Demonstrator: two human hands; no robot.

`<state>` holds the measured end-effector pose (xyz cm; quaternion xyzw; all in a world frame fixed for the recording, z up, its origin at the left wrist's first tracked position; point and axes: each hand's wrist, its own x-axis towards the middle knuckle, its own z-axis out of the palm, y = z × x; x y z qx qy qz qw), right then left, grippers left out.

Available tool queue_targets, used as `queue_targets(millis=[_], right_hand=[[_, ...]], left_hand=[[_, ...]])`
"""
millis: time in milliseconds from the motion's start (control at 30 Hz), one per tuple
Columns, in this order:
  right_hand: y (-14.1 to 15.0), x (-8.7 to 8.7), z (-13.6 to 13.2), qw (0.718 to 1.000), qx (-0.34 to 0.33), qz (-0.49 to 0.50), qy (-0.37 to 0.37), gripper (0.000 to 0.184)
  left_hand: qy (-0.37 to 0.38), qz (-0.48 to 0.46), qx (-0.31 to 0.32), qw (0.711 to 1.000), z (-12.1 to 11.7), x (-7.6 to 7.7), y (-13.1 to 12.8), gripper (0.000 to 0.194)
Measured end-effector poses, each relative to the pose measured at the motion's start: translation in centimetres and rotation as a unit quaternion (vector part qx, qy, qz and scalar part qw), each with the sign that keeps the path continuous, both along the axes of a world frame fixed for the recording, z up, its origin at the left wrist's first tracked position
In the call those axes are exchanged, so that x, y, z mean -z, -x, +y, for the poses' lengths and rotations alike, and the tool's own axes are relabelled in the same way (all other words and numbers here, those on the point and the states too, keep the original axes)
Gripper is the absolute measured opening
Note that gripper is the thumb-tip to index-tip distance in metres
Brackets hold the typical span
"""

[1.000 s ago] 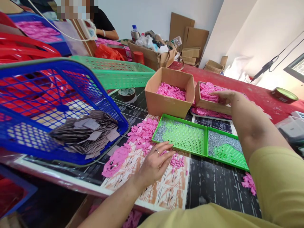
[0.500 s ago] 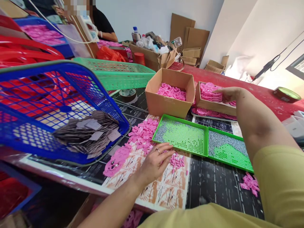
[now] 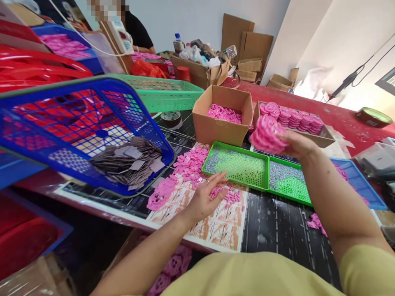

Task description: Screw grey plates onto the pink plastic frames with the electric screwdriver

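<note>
Right hand [image 3: 298, 142]: seen from the head camera, it was curled around the right edge of a blurred stack of flat pink plastic pieces [image 3: 268, 135] — a firm-looking hold, though some fingers were hidden.
Left hand [image 3: 207, 195]: loosely spread, thumb apart from the fingers, with nothing visible between them; it lay over a scatter of tiny pink beads [image 3: 233, 196], and whether the fingertips touched the tray edge could not be told.
Pink stack: up in the right hand, in front of the left end of a long shallow brown cardboard box [image 3: 327, 136], where a row of similar pink stacks [image 3: 296, 117] stood.
Green trays: two shallow perforated plastic ones end to end, the left tray [image 3: 236, 165] and the right tray [image 3: 294, 187], each partly covered with small grey grains.
Deep box: an open brown cardboard box [image 3: 219, 131] just behind the left tray, with small pink pieces [image 3: 225, 114] inside.
Pink heap: loose pink plastic parts [image 3: 191, 164] lay left of the left tray, beside a flat pink face-like piece [image 3: 161, 193].
Blue basket: a tilted blue plastic lattice basket [image 3: 101, 133] holding thin grey-brown square sheets [image 3: 132, 164] — farther left, near the heap.
</note>
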<state>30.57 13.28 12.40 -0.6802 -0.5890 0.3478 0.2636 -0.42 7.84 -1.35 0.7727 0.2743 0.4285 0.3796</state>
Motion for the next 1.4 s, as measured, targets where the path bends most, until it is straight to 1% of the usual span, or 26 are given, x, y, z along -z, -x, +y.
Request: queue_targets(millis=[67,100,133,200,300,367,467,533,600,667,733,800,867,900,967,1000,1067,1167,1300,1400], right_hand=[[2.4,2.0,-4.1,0.991,-0.052,0.074,0.095,0.067],[3.4,3.0,-6.1,0.982,-0.077,0.102,0.138,0.07],[4.3,4.0,-8.1,0.974,-0.09,0.123,0.167,0.072],[5.6,5.8,-11.6,0.96,-0.103,0.149,0.213,0.07],[6.4,7.9,-15.5,0.957,-0.078,0.162,0.23,0.068],[6.4,9.0,-17.5,0.959,-0.057,0.155,0.23,0.067],[6.2,9.8,-20.1,0.966,-0.038,0.129,0.223,0.065],[6.1,9.9,-21.5,0.974,-0.035,0.103,0.2,0.062],[6.0,10.0,-22.7,0.985,-0.025,0.067,0.156,0.061],[5.9,10.0,-23.4,0.994,0.0,0.023,0.105,0.069],[5.9,10.1,-23.8,0.997,0.021,-0.015,0.069,0.077],[5.9,10.2,-24.1,0.997,0.023,-0.032,0.06,0.079],[6.0,10.2,-24.3,0.997,0.016,-0.047,0.065,0.086],[6.0,10.3,-24.5,0.996,0.015,-0.065,0.067,0.092],[5.9,10.4,-24.7,0.989,0.015,-0.136,0.053,0.105],[5.9,10.4,-24.7,0.984,0.014,-0.171,0.045,0.107],[5.6,10.6,-24.8,0.976,0.008,-0.217,0.034,0.105],[5.1,10.6,-24.7,0.976,0.005,-0.214,0.024,0.095],[4.7,10.4,-24.5,0.984,0.023,-0.177,0.024,0.09],[4.8,10.4,-24.3,0.985,0.038,-0.168,0.029,0.091]], left_hand=[[0.095,-0.038,0.052,0.993,-1.0,-0.7,0.0,0.068],[0.135,-0.051,0.079,0.986,-1.6,-0.9,0.0,0.075],[0.168,-0.056,0.105,0.979,-2.2,-1.1,0.0,0.079],[0.217,-0.036,0.151,0.964,-3.4,-1.2,-0.4,0.08],[0.254,0.036,0.177,0.95,-5.1,-0.6,-1.5,0.08],[0.286,0.071,0.189,0.937,-6.1,-0.1,-2.4,0.078],[0.373,0.071,0.242,0.893,-6.8,0.4,-3.5,0.073],[0.406,0.077,0.274,0.868,-6.7,0.5,-4.2,0.069],[0.404,0.105,0.299,0.858,-6.2,0.3,-4.8,0.065],[0.387,0.134,0.321,0.854,-5.5,-0.1,-5.5,0.06],[0.366,0.166,0.337,0.851,-4.7,-0.7,-6.4,0.053],[0.353,0.214,0.345,0.843,-4.1,-1.2,-7.3,0.048],[0.36,0.237,0.35,0.832,-3.6,-1.5,-8.3,0.047],[0.341,0.248,0.356,0.834,-3.4,-1.5,-8.7,0.049],[0.309,0.254,0.368,0.84,-3.1,-1.3,-9.4,0.055],[0.291,0.26,0.372,0.842,-3.0,-1.2,-9.7,0.058],[0.244,0.273,0.367,0.855,-2.8,-1.2,-10.1,0.063],[0.183,0.299,0.34,0.873,-3.1,-1.9,-10.2,0.069],[0.153,0.327,0.32,0.876,-3.8,-2.9,-9.7,0.082],[0.128,0.321,0.328,0.879,-4.3,-3.0,-8.8,0.095]])
